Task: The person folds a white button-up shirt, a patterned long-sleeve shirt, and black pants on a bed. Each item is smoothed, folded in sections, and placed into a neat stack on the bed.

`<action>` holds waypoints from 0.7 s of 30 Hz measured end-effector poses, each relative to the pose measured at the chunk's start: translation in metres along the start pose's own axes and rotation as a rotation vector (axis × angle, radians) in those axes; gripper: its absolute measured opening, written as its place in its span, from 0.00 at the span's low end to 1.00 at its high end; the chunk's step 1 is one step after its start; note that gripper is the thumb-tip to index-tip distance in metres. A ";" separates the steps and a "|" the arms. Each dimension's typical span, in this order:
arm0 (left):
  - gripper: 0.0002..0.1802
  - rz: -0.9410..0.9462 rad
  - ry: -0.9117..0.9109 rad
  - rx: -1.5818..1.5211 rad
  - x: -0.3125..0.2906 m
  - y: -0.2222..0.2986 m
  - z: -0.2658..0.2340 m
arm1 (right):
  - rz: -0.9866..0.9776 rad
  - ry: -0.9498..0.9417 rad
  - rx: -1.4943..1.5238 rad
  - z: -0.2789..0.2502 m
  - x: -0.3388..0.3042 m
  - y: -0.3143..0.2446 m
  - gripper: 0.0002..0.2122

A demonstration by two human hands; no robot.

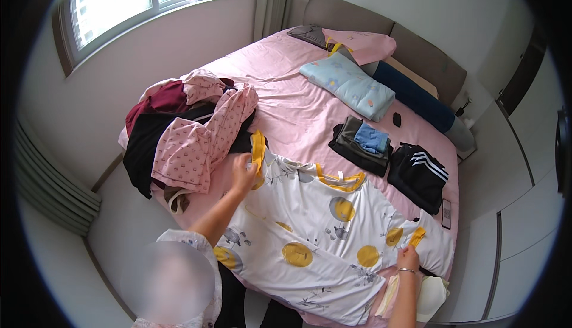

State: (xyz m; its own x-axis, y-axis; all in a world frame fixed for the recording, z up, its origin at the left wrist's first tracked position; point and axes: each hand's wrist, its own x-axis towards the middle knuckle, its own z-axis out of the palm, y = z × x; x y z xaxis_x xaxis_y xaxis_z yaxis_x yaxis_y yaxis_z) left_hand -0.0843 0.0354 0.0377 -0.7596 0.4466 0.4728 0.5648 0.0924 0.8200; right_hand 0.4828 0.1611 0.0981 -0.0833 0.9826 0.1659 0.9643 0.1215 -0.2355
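Note:
A white T-shirt (313, 209) with yellow discs, grey prints and yellow trim lies spread across the near part of the bed. Its neckline faces away from me. At the shirt's left sleeve, my left hand (243, 173) is closed on the yellow cuff, which it holds up a little. Over on the right, my right hand (409, 259) pinches the other yellow cuff; a thin bracelet circles that wrist. Pale cream and white cloth (432, 298) lies partly under the shirt beside my right forearm.
A loose heap of clothes (187, 125) covers the bed's left side. Folded garments (363, 143), folded black striped clothing (417, 176) and a phone (446, 214) lie at right. Farther back are a light blue quilt (348, 84) and the headboard (351, 15).

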 end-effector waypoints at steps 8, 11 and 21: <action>0.34 -0.300 -0.424 0.519 0.038 0.029 0.025 | -0.238 -0.272 0.424 0.044 -0.010 -0.094 0.07; 0.25 -0.289 -0.377 0.192 0.037 -0.025 0.017 | -0.262 -0.378 0.425 0.052 0.012 -0.149 0.08; 0.18 -1.087 -0.241 -0.994 0.005 -0.049 -0.048 | 0.262 -0.591 1.115 0.129 0.097 -0.299 0.10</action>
State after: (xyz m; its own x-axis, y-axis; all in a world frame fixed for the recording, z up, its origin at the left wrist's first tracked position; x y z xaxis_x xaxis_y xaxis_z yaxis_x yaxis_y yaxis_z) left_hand -0.1315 -0.0098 0.0158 -0.5280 0.7008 -0.4797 -0.7479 -0.1162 0.6535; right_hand 0.1539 0.2384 0.0608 -0.2988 0.8727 -0.3861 0.2622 -0.3139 -0.9125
